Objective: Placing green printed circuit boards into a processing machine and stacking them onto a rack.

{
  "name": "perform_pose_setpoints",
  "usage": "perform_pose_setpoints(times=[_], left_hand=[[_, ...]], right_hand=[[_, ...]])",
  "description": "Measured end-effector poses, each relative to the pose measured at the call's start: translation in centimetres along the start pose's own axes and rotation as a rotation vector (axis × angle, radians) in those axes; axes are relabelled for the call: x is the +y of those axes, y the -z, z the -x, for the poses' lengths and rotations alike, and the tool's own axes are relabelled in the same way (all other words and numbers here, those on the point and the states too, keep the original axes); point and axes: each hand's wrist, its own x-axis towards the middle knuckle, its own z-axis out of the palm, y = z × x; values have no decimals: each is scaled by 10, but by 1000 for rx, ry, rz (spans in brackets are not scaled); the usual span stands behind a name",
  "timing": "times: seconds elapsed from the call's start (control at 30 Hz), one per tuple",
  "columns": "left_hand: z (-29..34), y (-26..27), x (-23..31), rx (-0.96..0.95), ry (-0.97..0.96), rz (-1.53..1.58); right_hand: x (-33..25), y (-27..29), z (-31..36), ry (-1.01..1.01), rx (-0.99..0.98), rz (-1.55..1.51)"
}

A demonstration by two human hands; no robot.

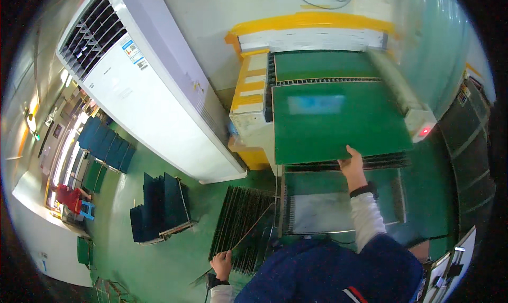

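A large green board (pixel 338 126) lies flat on the conveyor opening of a machine, its glossy top showing a bright reflection. My right hand (pixel 353 165) grips its near edge, thumb on top and fingers hidden below. Lower down on the left, my left hand (pixel 222 264) is closed on the end of a thin board (pixel 253 227), seen nearly edge-on as a brownish line. That board slants over a slotted dark rack (pixel 233 218) beside my body. Another green board (pixel 325 66) lies farther in, beyond a row of rollers.
A tall white air conditioner (pixel 143 86) stands left of the machine. A cart of dark upright panels (pixel 161 208) is on the green floor. A long guard with a red light (pixel 425 130) borders the machine's right side. A glass-topped frame (pixel 323 210) lies before me.
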Motion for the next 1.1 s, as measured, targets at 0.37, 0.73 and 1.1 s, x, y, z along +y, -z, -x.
perform_pose_setpoints(times=[0.37,0.73,1.1], left_hand=[[0,1,3,101,-68,-58],[-1,8,3,12,-19,-66],[3,21,16,-8,16,-66]], right_hand=[[-7,-13,-23,-18,-20,-72],[-3,-14,-43,39,-23,105],[-11,-32,-28,19,15,74]])
